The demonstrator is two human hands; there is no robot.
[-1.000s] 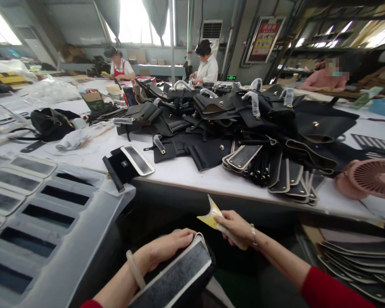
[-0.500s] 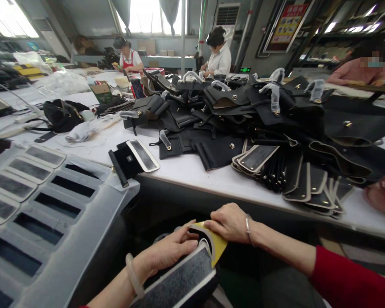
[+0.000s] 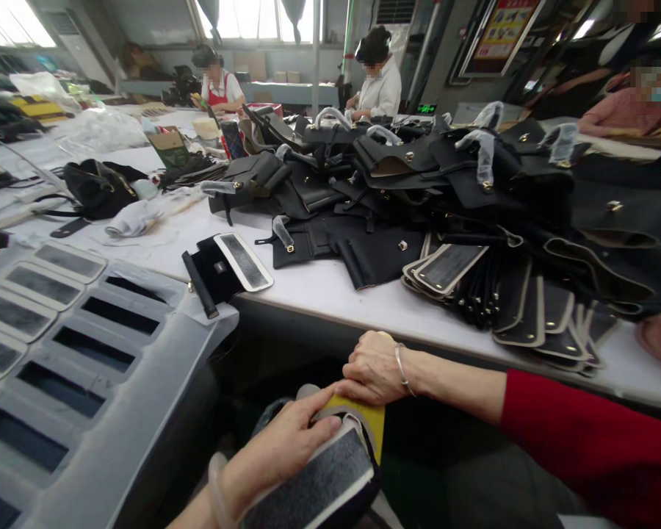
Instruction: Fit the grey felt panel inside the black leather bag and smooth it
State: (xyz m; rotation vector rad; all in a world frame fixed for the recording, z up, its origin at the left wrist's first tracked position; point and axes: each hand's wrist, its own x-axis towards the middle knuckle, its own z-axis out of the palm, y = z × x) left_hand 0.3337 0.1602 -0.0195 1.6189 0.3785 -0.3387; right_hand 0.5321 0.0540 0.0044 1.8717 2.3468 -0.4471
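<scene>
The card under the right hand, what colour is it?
Yellow: the card shows best in the head view, pressed by the right hand.

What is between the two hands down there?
In the head view, a yellow scraper lies between the left hand and right hand, above the black panel.

left hand [image 3: 283, 444] grips black panel [image 3: 313, 488] | right hand [image 3: 371, 367] presses yellow card [image 3: 366, 419]

a bag workshop: leather parts [image 3: 463, 191] piled on worktable [image 3: 330, 286].
</scene>
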